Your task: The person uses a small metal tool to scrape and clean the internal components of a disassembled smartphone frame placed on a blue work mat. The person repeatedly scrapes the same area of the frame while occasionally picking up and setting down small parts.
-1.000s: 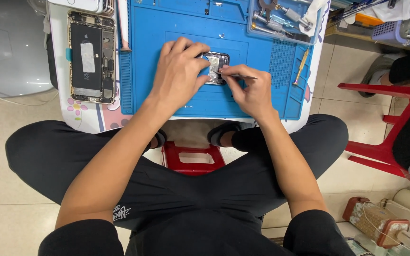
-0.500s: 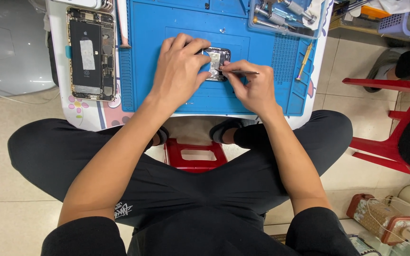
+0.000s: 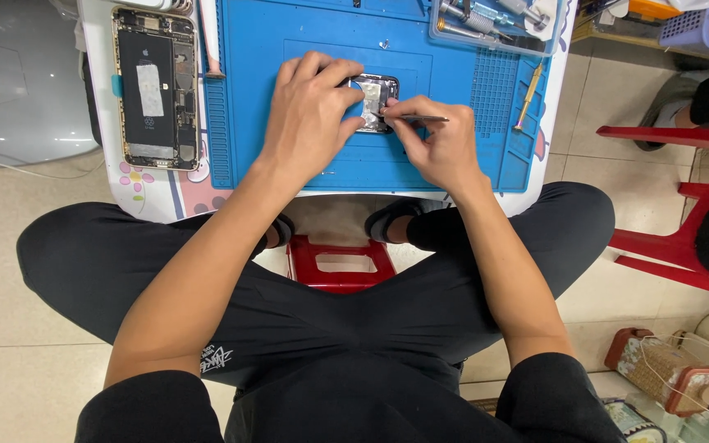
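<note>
A small dark-framed device [image 3: 377,100] with its inner parts showing lies on the blue work mat [image 3: 453,148]. My left hand [image 3: 309,115] rests flat over its left side and pins it down. My right hand [image 3: 441,143] pinches thin metal tweezers [image 3: 420,119], whose tip touches the device's right edge. Much of the device is hidden under my left fingers.
An opened phone [image 3: 155,86] with its battery showing lies on the small white table [image 3: 145,193] left of the mat. A clear tray of tools [image 3: 494,20] sits at the mat's top right, a screwdriver [image 3: 528,94] beside it. A red stool [image 3: 683,205] stands right.
The view has shifted slightly, so the table sits a little lower and to the right. Both hands stay on the small device with the tweezers at its right edge.
</note>
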